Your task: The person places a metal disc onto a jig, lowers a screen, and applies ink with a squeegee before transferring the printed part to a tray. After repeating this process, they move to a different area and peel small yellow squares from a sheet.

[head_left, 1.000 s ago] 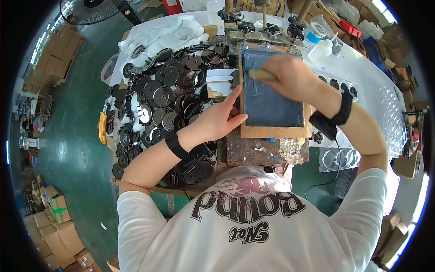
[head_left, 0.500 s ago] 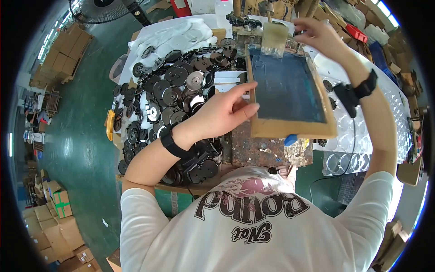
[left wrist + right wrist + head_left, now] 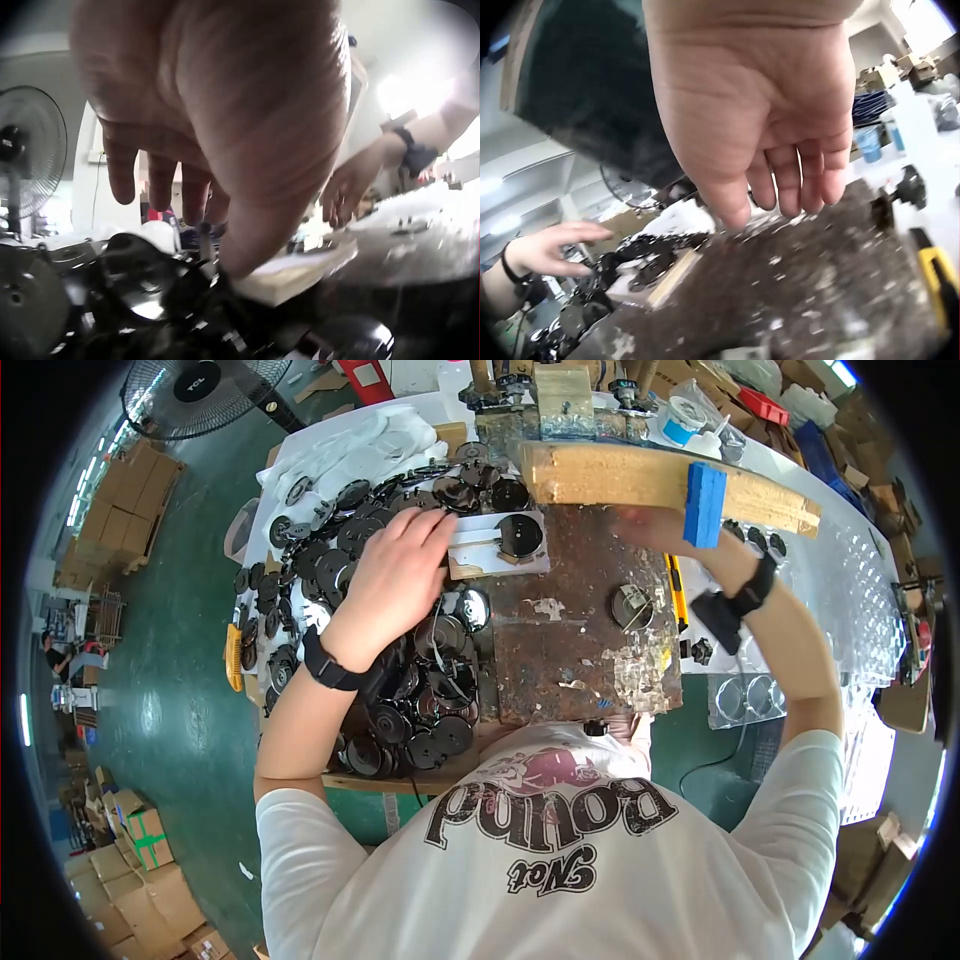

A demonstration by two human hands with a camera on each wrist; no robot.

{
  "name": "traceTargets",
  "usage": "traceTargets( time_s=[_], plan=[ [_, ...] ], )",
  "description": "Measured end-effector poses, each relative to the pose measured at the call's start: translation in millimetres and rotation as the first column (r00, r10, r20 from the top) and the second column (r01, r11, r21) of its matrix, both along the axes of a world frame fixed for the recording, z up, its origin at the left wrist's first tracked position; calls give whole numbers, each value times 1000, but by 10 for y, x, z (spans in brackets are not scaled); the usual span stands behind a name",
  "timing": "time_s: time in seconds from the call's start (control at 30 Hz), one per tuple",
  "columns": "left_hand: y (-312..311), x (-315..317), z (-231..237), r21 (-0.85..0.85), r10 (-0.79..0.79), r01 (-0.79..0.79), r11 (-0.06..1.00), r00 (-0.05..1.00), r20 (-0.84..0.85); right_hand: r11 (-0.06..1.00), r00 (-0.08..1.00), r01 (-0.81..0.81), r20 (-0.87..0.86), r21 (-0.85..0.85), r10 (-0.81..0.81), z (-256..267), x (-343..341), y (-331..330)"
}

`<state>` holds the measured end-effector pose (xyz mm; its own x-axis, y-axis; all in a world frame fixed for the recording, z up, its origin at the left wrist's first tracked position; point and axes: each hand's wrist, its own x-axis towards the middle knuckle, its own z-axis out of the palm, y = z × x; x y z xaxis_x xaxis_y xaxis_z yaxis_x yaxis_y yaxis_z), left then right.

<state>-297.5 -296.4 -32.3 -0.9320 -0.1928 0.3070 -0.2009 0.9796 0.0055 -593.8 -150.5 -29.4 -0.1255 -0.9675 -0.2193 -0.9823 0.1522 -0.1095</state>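
Observation:
My left hand (image 3: 395,575) hovers over a pile of dark glossy discs (image 3: 440,635), its fingers loosely bent and holding nothing. Right by its fingertips lies a white block (image 3: 470,563) that carries one black disc (image 3: 520,536). A wooden-edged printing screen (image 3: 600,475) stands tilted up at the back, a blue piece (image 3: 706,505) on its near edge. Beneath that edge my right hand (image 3: 665,535), blurred, is over the stained board; the right wrist view shows its palm (image 3: 757,97) with nothing in it. A squeegee (image 3: 563,402) is up behind the screen.
On the stained board (image 3: 545,660) lies a small round part (image 3: 631,607). A yellow cutter (image 3: 677,595) is at the board's right edge. Clear plastic trays (image 3: 830,600) are at the right, white cloth (image 3: 350,445) and a fan (image 3: 200,385) at the far left.
The screen has swung up off the board, uncovering the block with its disc. My left hand has left the screen's edge for the discs. My right hand has let go of the squeegee and come down.

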Motion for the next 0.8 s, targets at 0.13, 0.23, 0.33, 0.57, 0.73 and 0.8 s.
traceTargets(
  time_s=[0.13, 0.23, 0.33, 0.57, 0.73, 0.8],
  plan=[
    [-217, 98, -300, -315, 112, -71, 946, 987, 114, 953, 963, -74, 228, -294, 145, -286, 502, -398],
    [-275, 125, -307, -376, 125, -70, 924, 984, 123, 968, 969, 2, 240, -250, 60, -139, 872, -522],
    [-302, 78, -277, -384, 104, -49, 922, 987, 122, 960, 964, -62, 233, -273, 129, -326, 851, -683],
    [-326, 10, -250, -298, 148, -91, 950, 974, 172, 943, 972, 11, 226, -332, 68, -429, 359, -369],
    [-387, 46, -188, -100, 108, -103, 990, 993, 43, 966, 899, 199, 422, -166, -113, -376, -323, 185],
    [-405, 43, -135, 4, 128, -128, 992, 991, 22, 891, 793, 407, 561, -202, -235, -267, -489, 609]
  ],
)
